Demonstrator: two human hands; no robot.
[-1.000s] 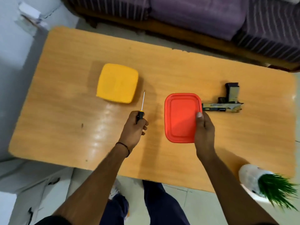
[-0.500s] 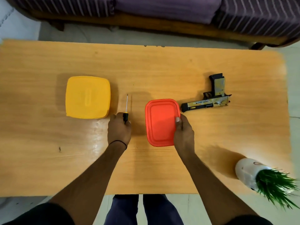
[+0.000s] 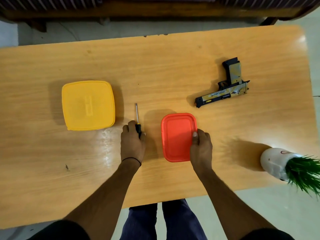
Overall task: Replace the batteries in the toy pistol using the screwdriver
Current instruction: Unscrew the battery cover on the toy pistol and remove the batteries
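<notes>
The toy pistol (image 3: pixel 223 94) lies on its side at the far right of the wooden table (image 3: pixel 155 66), muzzle pointing left and toward the person, grip pointing away, well apart from both hands. The left hand (image 3: pixel 132 144) rests on the table with its fingers curled round the black handle of the screwdriver (image 3: pixel 137 120), whose thin shaft lies flat and points away. Just left of the shaft sits a closed yellow box (image 3: pixel 88 105). The right hand (image 3: pixel 200 148) grips the right edge of a closed red box (image 3: pixel 176 134), thumb pressed on the lid and the other fingers curled down its side, mostly hidden. This red box lies between the screwdriver and the pistol's side of the table. A white pot of green grass (image 3: pixel 273 161) leans at the near right edge, and a sofa's dark wooden base (image 3: pixel 155 9) runs beyond the table. Compared with half a second ago, both grips are unchanged, but the red box sits slightly nearer the person, with a wider gap to the muzzle.
</notes>
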